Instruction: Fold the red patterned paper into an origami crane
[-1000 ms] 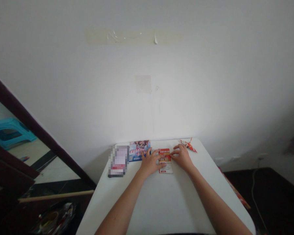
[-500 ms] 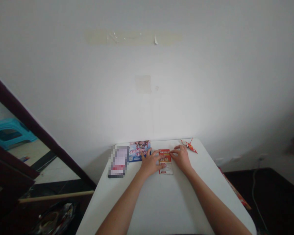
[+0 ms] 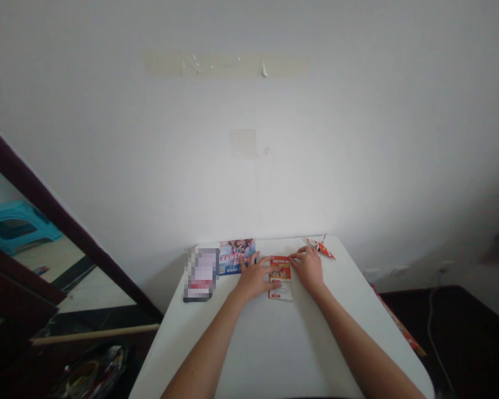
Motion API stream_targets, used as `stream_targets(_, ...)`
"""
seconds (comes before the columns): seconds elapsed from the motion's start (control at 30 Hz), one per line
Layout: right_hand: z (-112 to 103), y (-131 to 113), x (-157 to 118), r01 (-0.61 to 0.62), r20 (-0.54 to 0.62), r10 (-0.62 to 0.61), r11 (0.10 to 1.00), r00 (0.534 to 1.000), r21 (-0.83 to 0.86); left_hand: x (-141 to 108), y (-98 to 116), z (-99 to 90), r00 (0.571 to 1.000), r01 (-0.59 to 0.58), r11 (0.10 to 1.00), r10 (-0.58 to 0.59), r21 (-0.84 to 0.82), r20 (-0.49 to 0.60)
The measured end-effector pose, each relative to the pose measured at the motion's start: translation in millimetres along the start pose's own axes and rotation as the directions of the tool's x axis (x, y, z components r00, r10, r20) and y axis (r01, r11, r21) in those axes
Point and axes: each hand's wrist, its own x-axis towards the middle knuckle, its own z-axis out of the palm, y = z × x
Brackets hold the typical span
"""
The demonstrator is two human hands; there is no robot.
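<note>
A small red and white printed paper [image 3: 280, 290] lies on the white table [image 3: 270, 349] between my hands. My left hand [image 3: 254, 277] rests with fingers spread, its thumb and a finger on the paper's left part. My right hand [image 3: 308, 268] is at the paper's upper right edge, fingers bent and close together; whether they pinch the edge is too small to tell. Behind my left hand lies a blue printed leaflet [image 3: 232, 265], which its fingertips overlap. A folded red and white paper piece [image 3: 322, 247] sits beyond my right hand.
A phone [image 3: 203, 271], blurred by pixels, lies at the table's left. The wall [image 3: 299, 183] rises directly behind the table. At the left are a dark frame [image 3: 75, 221] and a blue plastic stool [image 3: 19, 227]. A cable [image 3: 430, 327] hangs at the right.
The red and white paper has shifted slightly toward me and a little to the left. My left hand has moved slightly left; my right hand is nearly where it was.
</note>
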Motion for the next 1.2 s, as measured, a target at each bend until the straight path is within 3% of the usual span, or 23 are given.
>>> stream_targets(0.77, -6, -8, -3, -0.011, 0.013, 0.012, 0.997, 1.000, -0.079, -1, 3, -0.4, 0.999, 0.023, 1.000, -0.024, 0.020, 0.021)
stream_targets(1.2, -9, 9, -2, 0.086, 0.180, -0.083, 0.996, 0.980, -0.010, -1, 2, 0.2, 1.000, 0.015, 0.999, -0.016, 0.048, 0.025)
